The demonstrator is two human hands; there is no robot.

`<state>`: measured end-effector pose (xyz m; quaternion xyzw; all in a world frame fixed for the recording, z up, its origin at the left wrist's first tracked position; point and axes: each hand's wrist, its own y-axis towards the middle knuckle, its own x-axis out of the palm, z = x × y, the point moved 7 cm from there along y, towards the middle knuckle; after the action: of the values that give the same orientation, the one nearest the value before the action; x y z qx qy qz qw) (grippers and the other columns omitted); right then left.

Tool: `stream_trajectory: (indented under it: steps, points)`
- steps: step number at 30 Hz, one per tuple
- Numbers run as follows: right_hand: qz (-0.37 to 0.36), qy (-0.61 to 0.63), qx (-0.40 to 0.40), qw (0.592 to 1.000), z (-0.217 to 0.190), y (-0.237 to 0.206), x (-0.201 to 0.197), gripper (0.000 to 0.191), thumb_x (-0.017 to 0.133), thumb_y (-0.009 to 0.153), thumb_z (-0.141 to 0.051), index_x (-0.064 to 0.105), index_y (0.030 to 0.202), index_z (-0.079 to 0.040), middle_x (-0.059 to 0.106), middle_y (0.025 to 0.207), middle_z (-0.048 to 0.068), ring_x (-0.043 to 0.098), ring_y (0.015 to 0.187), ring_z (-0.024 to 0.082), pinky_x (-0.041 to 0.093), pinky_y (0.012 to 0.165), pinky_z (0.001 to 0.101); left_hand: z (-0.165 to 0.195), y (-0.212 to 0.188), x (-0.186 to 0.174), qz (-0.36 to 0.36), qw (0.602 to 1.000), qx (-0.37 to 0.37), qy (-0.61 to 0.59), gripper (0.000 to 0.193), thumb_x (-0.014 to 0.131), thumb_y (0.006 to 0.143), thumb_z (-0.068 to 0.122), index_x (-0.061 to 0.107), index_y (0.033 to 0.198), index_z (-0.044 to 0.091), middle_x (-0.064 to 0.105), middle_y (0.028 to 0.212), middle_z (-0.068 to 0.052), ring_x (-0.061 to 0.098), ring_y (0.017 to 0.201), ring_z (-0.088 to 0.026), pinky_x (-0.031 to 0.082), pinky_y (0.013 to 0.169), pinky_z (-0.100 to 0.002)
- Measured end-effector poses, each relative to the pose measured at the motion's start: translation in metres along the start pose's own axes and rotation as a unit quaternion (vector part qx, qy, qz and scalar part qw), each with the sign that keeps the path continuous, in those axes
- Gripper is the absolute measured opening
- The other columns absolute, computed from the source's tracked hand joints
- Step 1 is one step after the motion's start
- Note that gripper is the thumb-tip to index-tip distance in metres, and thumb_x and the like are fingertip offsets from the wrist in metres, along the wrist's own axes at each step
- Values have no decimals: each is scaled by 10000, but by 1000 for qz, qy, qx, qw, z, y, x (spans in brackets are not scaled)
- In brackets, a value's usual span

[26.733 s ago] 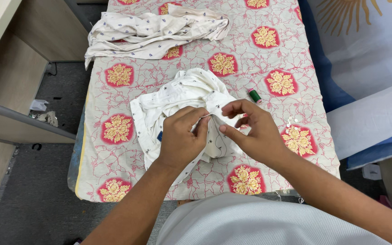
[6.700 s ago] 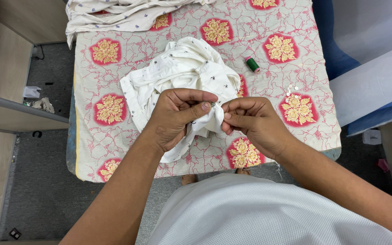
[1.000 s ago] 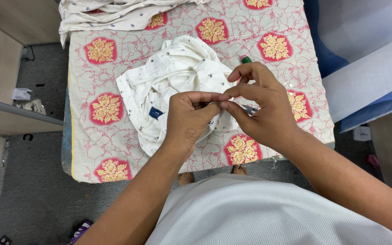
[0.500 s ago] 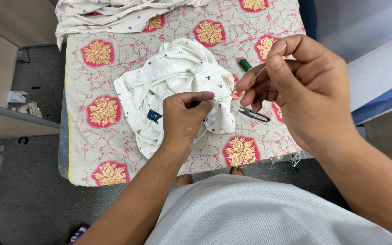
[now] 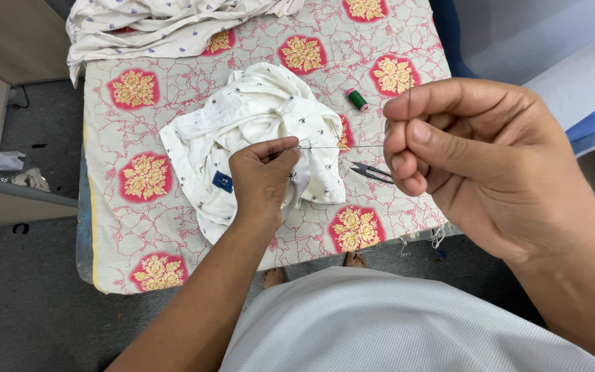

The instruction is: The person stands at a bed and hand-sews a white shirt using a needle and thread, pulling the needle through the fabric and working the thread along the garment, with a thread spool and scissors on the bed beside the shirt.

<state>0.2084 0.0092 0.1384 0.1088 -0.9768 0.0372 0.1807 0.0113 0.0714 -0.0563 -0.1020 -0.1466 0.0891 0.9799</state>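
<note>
Currently left hand (image 5: 262, 180) pinches fold of white star-print garment (image 5: 256, 138) at table centre. Right hand (image 5: 470, 158), raised toward camera at 3 o'clock, closed on needle (image 5: 408, 103) between thumb and forefinger. Thread (image 5: 342, 146) runs taut from garment to right hand. Garment soft, light, crumples freely; best grip judged at fold beside stitch. Thread thin, likely to snap under jerk. Thread snips (image 5: 372, 172) between hands on patterned tablecloth (image 5: 146, 227). Green spool (image 5: 357, 99) at 12 o'clock of snips. Second cloth (image 5: 160, 27) at 11 o'clock.
</note>
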Motion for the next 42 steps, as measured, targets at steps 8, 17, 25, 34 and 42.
stream_trajectory:
  steps: [8,17,25,34,42]
  points:
    - [-99,138,-5,985,-24,-16,17,180,484,1107,18,634,1191,71,687,938,200,631,740,193,491,588,265,-8,5,-6,26,999,-7,-27,194,754,798,-61,782,991,-63,759,846,-91,658,687,-95,528,652,-212]
    - [-93,212,3,973,-31,-17,15,186,460,1137,-77,612,1183,20,608,759,101,534,655,140,422,538,221,-13,10,-11,47,999,-2,-13,185,764,800,-47,784,984,-61,752,831,-79,637,672,-91,512,643,-214]
    - [44,-52,142,988,44,20,-3,76,585,989,-65,653,1007,-37,634,654,69,511,458,96,312,353,224,3,-1,-1,37,999,23,7,188,761,810,-26,790,995,-40,741,805,-53,613,653,-68,490,606,-204]
    - [76,-52,274,957,129,44,-15,114,590,973,-77,653,997,15,676,738,105,529,528,100,362,421,228,18,-14,9,26,998,53,16,204,750,824,-2,788,1020,-44,697,744,-15,558,611,-42,447,563,-203]
    - [104,-13,296,950,152,52,-31,108,613,959,-52,652,998,40,675,756,111,541,570,123,374,460,243,22,-18,12,13,997,71,15,205,750,819,-9,788,1016,-49,729,776,-35,571,627,-38,456,572,-200]
